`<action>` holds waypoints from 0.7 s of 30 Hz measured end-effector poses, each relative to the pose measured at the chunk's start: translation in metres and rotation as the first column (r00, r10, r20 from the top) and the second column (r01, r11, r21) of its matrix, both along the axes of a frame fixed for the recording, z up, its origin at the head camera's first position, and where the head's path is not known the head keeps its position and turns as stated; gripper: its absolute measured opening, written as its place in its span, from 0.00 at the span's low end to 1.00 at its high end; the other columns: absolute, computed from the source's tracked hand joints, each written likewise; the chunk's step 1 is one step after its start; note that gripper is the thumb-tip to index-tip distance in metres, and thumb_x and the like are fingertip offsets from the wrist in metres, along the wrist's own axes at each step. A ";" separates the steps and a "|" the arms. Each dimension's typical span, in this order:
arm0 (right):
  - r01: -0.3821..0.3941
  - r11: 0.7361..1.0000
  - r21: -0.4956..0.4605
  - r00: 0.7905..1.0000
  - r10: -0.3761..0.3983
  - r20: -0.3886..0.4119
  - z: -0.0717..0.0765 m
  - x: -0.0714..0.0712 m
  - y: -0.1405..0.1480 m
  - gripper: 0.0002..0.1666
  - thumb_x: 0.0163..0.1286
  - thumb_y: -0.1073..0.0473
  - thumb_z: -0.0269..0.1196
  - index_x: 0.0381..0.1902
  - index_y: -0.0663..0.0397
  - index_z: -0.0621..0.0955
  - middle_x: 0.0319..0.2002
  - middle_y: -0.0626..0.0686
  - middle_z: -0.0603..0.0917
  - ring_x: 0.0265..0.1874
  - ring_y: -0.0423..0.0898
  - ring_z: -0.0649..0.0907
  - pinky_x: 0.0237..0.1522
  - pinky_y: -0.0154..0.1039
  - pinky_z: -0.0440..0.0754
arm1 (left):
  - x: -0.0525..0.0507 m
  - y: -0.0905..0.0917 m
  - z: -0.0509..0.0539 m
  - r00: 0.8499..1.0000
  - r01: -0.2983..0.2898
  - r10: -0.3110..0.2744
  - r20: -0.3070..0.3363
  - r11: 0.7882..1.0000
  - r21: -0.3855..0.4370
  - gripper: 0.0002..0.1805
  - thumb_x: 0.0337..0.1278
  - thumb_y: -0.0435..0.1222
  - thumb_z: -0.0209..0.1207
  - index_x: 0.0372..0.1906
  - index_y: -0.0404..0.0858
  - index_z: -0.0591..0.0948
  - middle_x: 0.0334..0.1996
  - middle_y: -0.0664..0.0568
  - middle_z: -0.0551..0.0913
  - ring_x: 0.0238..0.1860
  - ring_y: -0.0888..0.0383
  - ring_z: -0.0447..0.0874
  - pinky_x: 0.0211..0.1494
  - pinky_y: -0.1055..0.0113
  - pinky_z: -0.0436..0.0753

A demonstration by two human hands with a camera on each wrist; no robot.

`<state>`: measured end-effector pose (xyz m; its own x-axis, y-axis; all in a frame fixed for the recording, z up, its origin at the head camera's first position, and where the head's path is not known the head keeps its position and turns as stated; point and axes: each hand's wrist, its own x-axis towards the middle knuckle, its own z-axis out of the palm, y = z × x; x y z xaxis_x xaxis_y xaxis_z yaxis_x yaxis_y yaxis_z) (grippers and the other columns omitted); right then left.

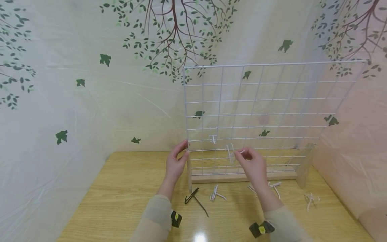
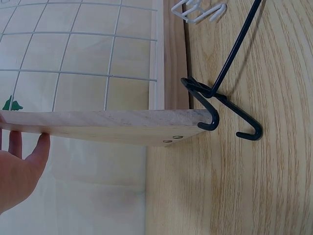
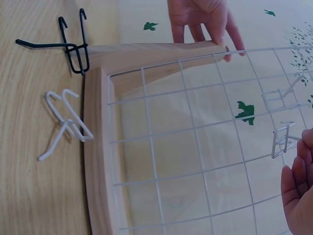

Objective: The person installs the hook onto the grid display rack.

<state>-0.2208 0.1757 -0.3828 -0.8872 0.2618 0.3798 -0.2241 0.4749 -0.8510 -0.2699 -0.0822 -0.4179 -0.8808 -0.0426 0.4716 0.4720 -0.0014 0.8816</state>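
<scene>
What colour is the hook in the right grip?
White hook, clearest in the right wrist view.

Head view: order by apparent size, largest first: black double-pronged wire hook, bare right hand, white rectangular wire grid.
1. White wire grid
2. Right hand
3. Black hook
Apparent size only; distances from the camera differ.

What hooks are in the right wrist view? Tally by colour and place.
Black bent-wire hook: 1
White bent-wire hook on the wood-grain tabletop: 1
White bent-wire hook on the white wire grid panel: 1
White bent-wire hook in the right hand: 1
Total: 4
</scene>
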 end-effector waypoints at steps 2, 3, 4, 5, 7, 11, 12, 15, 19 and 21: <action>-0.002 1.000 0.008 1.000 0.002 0.017 0.005 0.000 0.001 0.11 0.67 0.56 0.68 0.36 0.60 0.83 0.35 0.55 0.85 0.36 0.46 0.80 0.39 0.29 0.78 | 0.000 0.000 0.000 1.000 0.002 -0.002 0.012 1.000 0.005 0.21 0.63 0.24 0.59 0.61 0.32 0.78 0.57 0.35 0.79 0.60 0.44 0.75 0.61 0.49 0.78; -0.006 1.000 0.008 1.000 0.006 0.025 0.007 -0.001 0.002 0.11 0.67 0.56 0.68 0.36 0.61 0.83 0.35 0.55 0.85 0.36 0.46 0.79 0.39 0.29 0.78 | 0.000 0.000 0.001 1.000 0.003 -0.003 0.015 1.000 0.006 0.21 0.63 0.24 0.59 0.61 0.31 0.78 0.57 0.35 0.79 0.60 0.44 0.75 0.61 0.48 0.78; -0.008 1.000 0.010 1.000 0.008 0.030 0.010 -0.001 0.002 0.12 0.67 0.56 0.68 0.36 0.61 0.83 0.35 0.55 0.85 0.36 0.46 0.79 0.38 0.29 0.78 | -0.003 0.000 -0.002 1.000 0.003 -0.003 0.012 1.000 0.007 0.21 0.63 0.24 0.59 0.61 0.31 0.78 0.57 0.35 0.79 0.60 0.45 0.75 0.61 0.49 0.78; -0.011 1.000 0.014 0.999 0.011 0.034 0.012 -0.001 0.003 0.12 0.67 0.55 0.67 0.36 0.61 0.83 0.35 0.55 0.85 0.36 0.46 0.79 0.38 0.30 0.78 | -0.003 0.000 -0.002 1.000 0.003 -0.003 0.016 1.000 0.007 0.21 0.63 0.24 0.59 0.61 0.30 0.77 0.57 0.36 0.79 0.60 0.45 0.75 0.61 0.49 0.78; -0.012 1.000 0.021 0.999 0.011 0.031 0.016 -0.001 0.005 0.13 0.67 0.54 0.68 0.36 0.61 0.83 0.35 0.55 0.85 0.35 0.46 0.79 0.36 0.29 0.78 | -0.003 0.000 -0.002 1.000 0.004 -0.004 0.022 1.000 0.007 0.21 0.64 0.24 0.59 0.61 0.29 0.77 0.58 0.35 0.79 0.61 0.45 0.74 0.61 0.48 0.78; -0.002 0.999 0.035 1.000 0.002 0.004 0.023 -0.002 0.008 0.14 0.67 0.53 0.68 0.35 0.61 0.83 0.36 0.55 0.85 0.35 0.46 0.79 0.34 0.27 0.78 | -0.002 0.000 -0.001 0.999 0.006 -0.006 0.038 1.000 0.005 0.21 0.64 0.22 0.58 0.62 0.29 0.76 0.58 0.34 0.78 0.61 0.43 0.73 0.61 0.46 0.77; 0.000 1.000 0.031 1.000 0.001 -0.001 0.025 -0.002 0.008 0.14 0.67 0.54 0.68 0.35 0.61 0.83 0.36 0.55 0.85 0.35 0.46 0.79 0.34 0.27 0.78 | -0.002 0.000 0.000 0.999 0.006 -0.007 0.042 1.000 0.004 0.21 0.64 0.22 0.57 0.62 0.29 0.76 0.58 0.34 0.78 0.61 0.42 0.73 0.61 0.46 0.77; -0.004 1.000 0.027 1.000 0.004 -0.018 0.031 -0.002 0.008 0.14 0.67 0.53 0.68 0.35 0.61 0.83 0.36 0.56 0.85 0.35 0.46 0.79 0.34 0.27 0.79 | 0.005 0.000 0.008 0.998 0.008 -0.008 0.056 1.000 -0.001 0.21 0.63 0.21 0.57 0.61 0.30 0.77 0.58 0.36 0.79 0.61 0.43 0.74 0.61 0.48 0.78; -0.006 1.000 0.024 0.999 0.007 -0.044 0.037 -0.003 0.006 0.14 0.67 0.53 0.68 0.35 0.61 0.83 0.35 0.55 0.85 0.34 0.47 0.79 0.32 0.27 0.79 | 0.016 0.001 0.021 0.998 0.009 -0.008 0.056 1.000 -0.011 0.21 0.62 0.21 0.57 0.61 0.30 0.77 0.56 0.38 0.80 0.60 0.44 0.75 0.60 0.50 0.79; -0.003 1.000 0.024 0.998 0.005 -0.060 0.039 -0.004 0.005 0.14 0.67 0.53 0.68 0.34 0.61 0.83 0.35 0.55 0.85 0.34 0.46 0.79 0.33 0.27 0.79 | 0.019 0.001 0.024 0.999 0.009 -0.008 0.051 1.000 -0.016 0.21 0.63 0.21 0.57 0.60 0.30 0.77 0.56 0.38 0.80 0.60 0.43 0.75 0.60 0.49 0.79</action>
<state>-0.2243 0.1808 -0.3435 -0.8636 0.2486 0.4386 -0.2767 0.4936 -0.8245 -0.2507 -0.0812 -0.3939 -0.9039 -0.0277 0.4268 0.4267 0.0090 0.9043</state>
